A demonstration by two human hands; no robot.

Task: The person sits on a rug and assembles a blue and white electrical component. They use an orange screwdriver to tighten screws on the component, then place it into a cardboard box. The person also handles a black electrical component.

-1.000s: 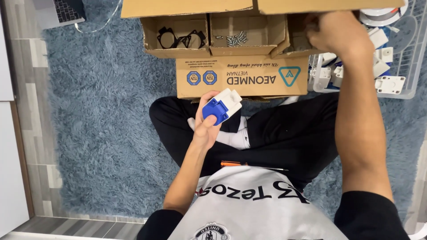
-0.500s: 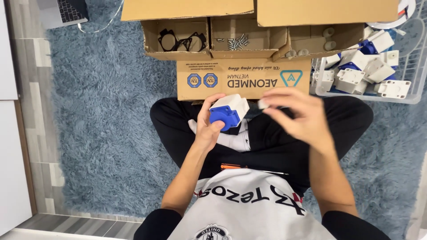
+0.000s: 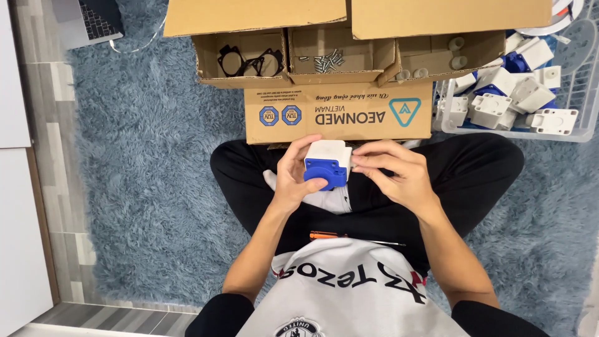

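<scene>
While seated cross-legged, left hand (image 3: 293, 178) grips white-and-blue socket (image 3: 327, 163) from left; right hand (image 3: 396, 175) pinches its right side, perhaps holding small part.

Person wore a white T-shirt (image 3: 349, 299) w/ dark lettering edged in red across the chest, plus a round crest low on the front, partly cut off. Sleeves black, prob. short. Black trousers (image 3: 462, 181), white socks (image 3: 324, 200). Forearms bare; both hands ungloved.
</scene>
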